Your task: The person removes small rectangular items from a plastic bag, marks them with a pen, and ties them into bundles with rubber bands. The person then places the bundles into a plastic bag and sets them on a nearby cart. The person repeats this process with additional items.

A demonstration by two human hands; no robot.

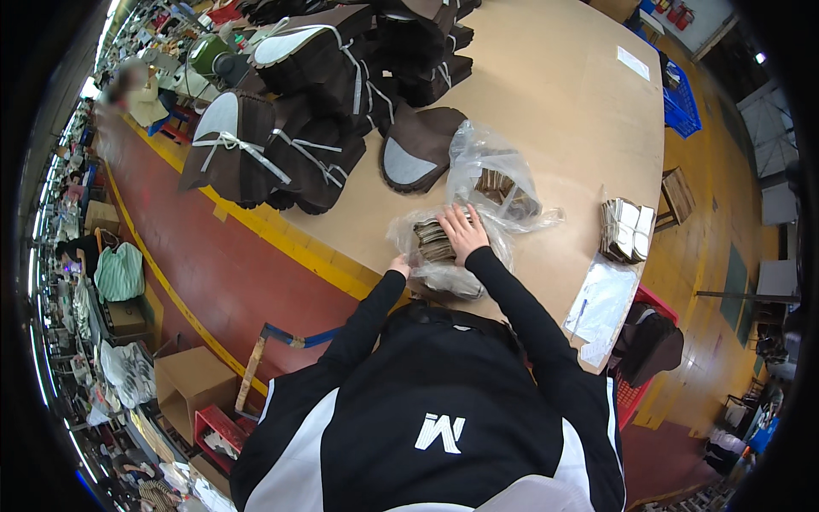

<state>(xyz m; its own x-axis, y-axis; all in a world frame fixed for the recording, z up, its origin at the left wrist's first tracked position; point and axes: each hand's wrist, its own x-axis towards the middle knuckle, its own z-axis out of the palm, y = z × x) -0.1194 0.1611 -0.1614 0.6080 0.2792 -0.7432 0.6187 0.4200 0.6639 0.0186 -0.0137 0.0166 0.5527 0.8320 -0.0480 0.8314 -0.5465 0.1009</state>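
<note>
A clear plastic bag [459, 282] lies at the table's near edge, opened around a stack of thin brown pieces [433, 241]. My right hand [463, 232] rests over the right side of that stack, its fingers spread. At the bag's left edge my left hand [399, 266] is closed on the plastic; its fingertips are partly hidden. Just beyond sits a second clear plastic bag [486, 145] with similar brown pieces [495, 183] inside. To its left lies a loose bundle of dark brown, sole-shaped pieces [418, 145] with a light grey patch.
Tied bundles of dark brown pieces [307, 68] are heaped at the far left of the table [563, 94]. A tied light-coloured stack [627, 229] and papers [600, 299] lie along the right edge. A red crate [627, 401] stands below it; a blue-wrapped bar [294, 340] is at left.
</note>
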